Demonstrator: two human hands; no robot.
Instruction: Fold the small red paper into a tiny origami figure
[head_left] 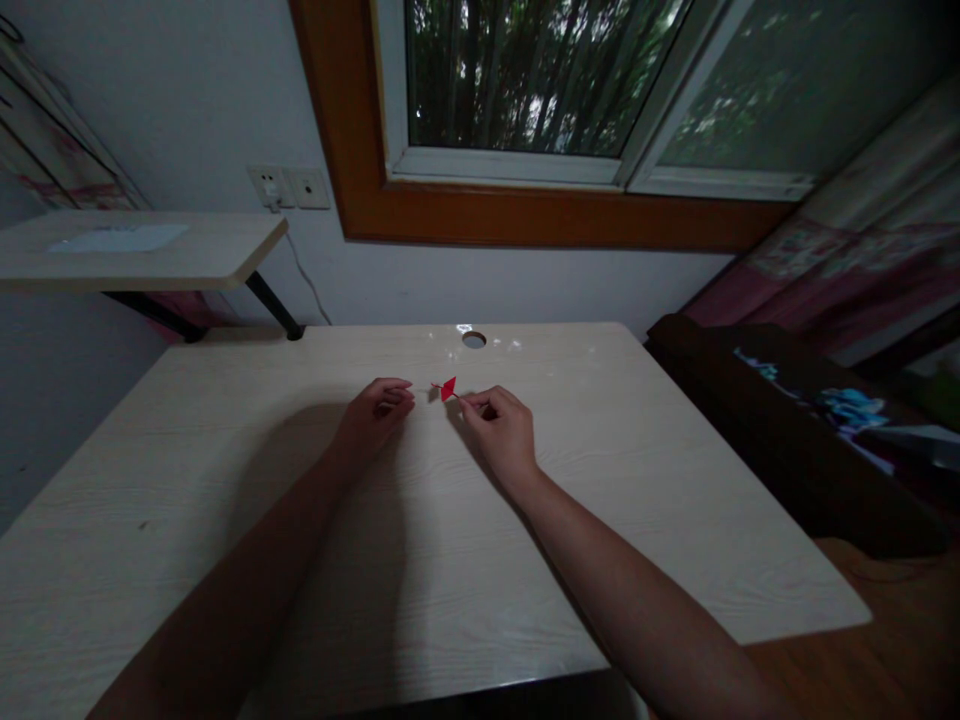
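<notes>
My right hand point(501, 430) pinches the thin dark stem of a small red thing point(448, 388) between thumb and forefinger. Pointed, folded red flaps, rather like the flights of a dart, make up its body. A short thin red bit sticks out on its left side. It is held just above the tabletop, and its exact kind is too small to make out. To the left of it is my left hand point(377, 408), fingers curved and thumb apart from them, with a gap between. No object shows clearly in that hand, and it does not touch the red flaps.
The pale wood-grain desk point(480, 560) has a round cable hole point(474, 340) near its back edge. A raised shelf point(142, 250) on black legs stands at the back left. Beyond are wall sockets point(289, 187) and a window. Dark furniture point(795, 430) flanks the right side.
</notes>
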